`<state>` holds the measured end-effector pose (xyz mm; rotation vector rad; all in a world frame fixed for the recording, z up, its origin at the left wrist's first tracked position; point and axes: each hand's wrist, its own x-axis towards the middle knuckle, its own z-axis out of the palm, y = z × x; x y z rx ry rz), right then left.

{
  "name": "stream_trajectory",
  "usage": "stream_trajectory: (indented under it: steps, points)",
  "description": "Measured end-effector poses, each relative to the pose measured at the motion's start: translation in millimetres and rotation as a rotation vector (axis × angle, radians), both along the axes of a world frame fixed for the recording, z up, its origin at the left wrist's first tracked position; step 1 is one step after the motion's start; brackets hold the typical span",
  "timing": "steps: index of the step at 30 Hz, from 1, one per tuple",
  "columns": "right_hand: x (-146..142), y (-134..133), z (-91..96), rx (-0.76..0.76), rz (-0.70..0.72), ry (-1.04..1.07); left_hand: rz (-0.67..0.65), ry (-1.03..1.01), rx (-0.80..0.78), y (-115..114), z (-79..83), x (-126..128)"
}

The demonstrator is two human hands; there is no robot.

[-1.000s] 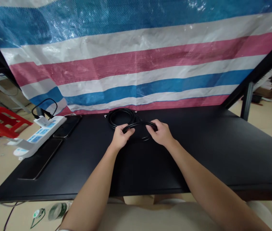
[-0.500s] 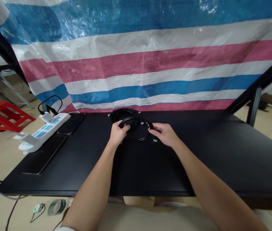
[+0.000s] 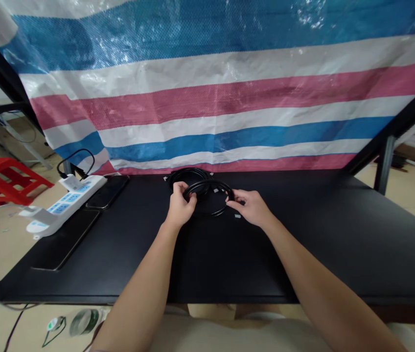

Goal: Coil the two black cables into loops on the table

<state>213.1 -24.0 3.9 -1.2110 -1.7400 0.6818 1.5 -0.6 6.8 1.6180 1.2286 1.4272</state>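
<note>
A coiled black cable (image 3: 209, 183) is held between my two hands, its loop tilted up off the black table (image 3: 325, 230). My left hand (image 3: 180, 203) is closed around the left side of the coil, thumb on the inner side. On the right side, my right hand (image 3: 246, 204) pinches the same coil between thumb and fingers. Another coil of black cable (image 3: 189, 171) lies on the table just behind. Small pale pieces, too small to name, show around the coils, one of them (image 3: 237, 216) beside my right hand.
A white power strip (image 3: 66, 203) with plugs lies on the table's left side, next to two dark phones (image 3: 68, 239) (image 3: 108, 190). A striped plastic sheet (image 3: 207, 98) hangs along the back. A red stool (image 3: 9, 178) stands on the floor at left.
The held coil's left side has shifted slightly right, and the front of its loop shows more fully. Both hands keep their hold. The view has tilted a little.
</note>
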Motion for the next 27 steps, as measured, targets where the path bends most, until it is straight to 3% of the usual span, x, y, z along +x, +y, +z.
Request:
stream_trajectory:
  steps: [3,8,13,17,21,24,27]
  points:
    - [0.5,-0.3,0.2,0.001,-0.013,-0.008,-0.016,-0.003,-0.118,-0.2,4.0,1.4]
    - [-5.7,0.6,-3.7,-0.06,-0.058,0.115,-0.204,-0.255,-0.352,0.8,11.3,3.3]
    - [-23.2,10.8,-2.1,-0.233,-0.109,0.364,-0.176,-0.589,-0.386,4.5,19.2,-5.8]
    - [-40.9,31.3,11.4,-0.355,-0.133,0.439,-0.09,-0.765,-0.401,14.1,20.5,-18.6]
    - [-57.9,59.9,28.6,-0.461,-0.147,0.429,0.191,-0.655,-0.314,28.0,8.1,-26.4]
    - [-67.4,80.2,35.3,-0.545,-0.174,0.349,0.376,-0.336,-0.173,35.4,-4.8,-29.8]
    - [-72.6,95.2,35.3,-0.583,-0.199,0.3,0.429,-0.063,-0.098,37.4,-13.2,-31.6]
